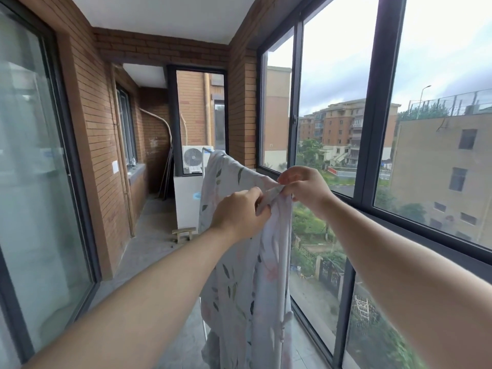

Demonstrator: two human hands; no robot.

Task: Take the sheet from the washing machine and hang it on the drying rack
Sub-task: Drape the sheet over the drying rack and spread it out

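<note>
While the pale, leaf-printed fabric sheet [239, 262] hangs draped over the white tubular drying rack [205, 326] beside the dark-framed window [296, 102], the left hand [239, 214] and right hand [306, 190] each pinch its top edge; unloading appears done, with spreading judged still to do.

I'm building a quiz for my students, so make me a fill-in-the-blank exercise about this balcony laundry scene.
1. The sheet carries a print of dark ____.
2. Of the left hand and the right hand, both pinching the sheet, the one nearer the window is the ____.
3. The wall is built of ____.
Missing words: leaves; right; brick.
</note>
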